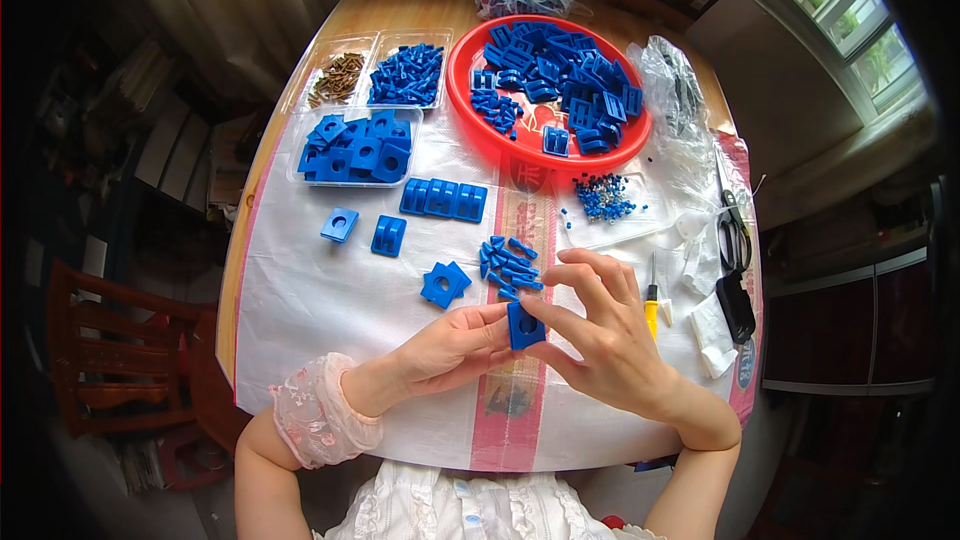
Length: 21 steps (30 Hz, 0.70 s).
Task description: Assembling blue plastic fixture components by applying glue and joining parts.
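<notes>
A round wooden table (400, 2) is covered by a white woven sheet (310, 310) with a pink stripe down its middle, and daylight is let in by a window (840, 10) at the upper right of the room. A wooden chair (110, 350) is seen left of the table, and a dark cabinet (850, 320) to its right.

Near the sheet's front edge, a small blue square block (525, 326) with a round hole is held above the pink stripe. It is pinched between both hands: the left hand (450, 348) is closed on its left side with thumb and fingertips, and the right hand (600, 335) is closed on its right side (the remaining fingers are curled above it). The holed face is turned up toward the camera; the block is roughly square, so no long axis can be told.

Just beyond the block, a loose pile of small blue pins (510, 265) is laid on the sheet, with two stacked blue squares (443, 284) to its left. Farther back, a red round tray (470, 90) is filled with blue parts. A yellow-handled screwdriver (651, 305) lies right of the right hand.
</notes>
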Each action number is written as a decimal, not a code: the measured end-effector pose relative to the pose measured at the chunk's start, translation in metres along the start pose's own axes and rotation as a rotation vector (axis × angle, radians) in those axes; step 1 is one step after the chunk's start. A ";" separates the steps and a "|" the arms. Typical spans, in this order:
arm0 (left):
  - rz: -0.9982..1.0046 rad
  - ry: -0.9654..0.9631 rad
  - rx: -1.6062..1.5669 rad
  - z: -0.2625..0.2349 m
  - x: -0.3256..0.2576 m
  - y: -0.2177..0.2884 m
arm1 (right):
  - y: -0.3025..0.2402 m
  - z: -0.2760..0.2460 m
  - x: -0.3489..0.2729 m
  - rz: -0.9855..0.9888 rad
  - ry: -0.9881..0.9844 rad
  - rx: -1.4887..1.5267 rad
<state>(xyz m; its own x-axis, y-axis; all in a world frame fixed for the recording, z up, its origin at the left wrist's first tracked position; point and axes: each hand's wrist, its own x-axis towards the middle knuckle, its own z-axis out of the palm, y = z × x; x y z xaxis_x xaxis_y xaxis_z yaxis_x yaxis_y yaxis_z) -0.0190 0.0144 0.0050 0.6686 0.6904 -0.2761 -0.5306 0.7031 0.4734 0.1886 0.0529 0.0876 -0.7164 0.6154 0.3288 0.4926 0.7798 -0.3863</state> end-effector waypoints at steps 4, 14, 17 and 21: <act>0.000 0.014 -0.010 0.001 0.000 0.000 | 0.000 0.000 0.000 -0.002 -0.002 0.000; 0.000 0.000 -0.001 -0.001 0.000 0.000 | 0.001 0.001 0.000 -0.008 0.006 -0.002; 0.008 -0.001 -0.006 0.000 0.000 -0.001 | 0.000 0.001 0.000 -0.007 0.002 -0.003; 0.003 0.003 -0.007 0.000 0.000 0.000 | 0.001 0.001 -0.001 -0.004 0.003 0.001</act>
<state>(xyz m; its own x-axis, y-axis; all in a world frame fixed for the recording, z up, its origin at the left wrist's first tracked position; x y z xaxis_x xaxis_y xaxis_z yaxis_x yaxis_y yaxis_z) -0.0185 0.0144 0.0050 0.6658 0.6927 -0.2773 -0.5357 0.7025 0.4685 0.1888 0.0528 0.0863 -0.7168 0.6125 0.3334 0.4889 0.7823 -0.3860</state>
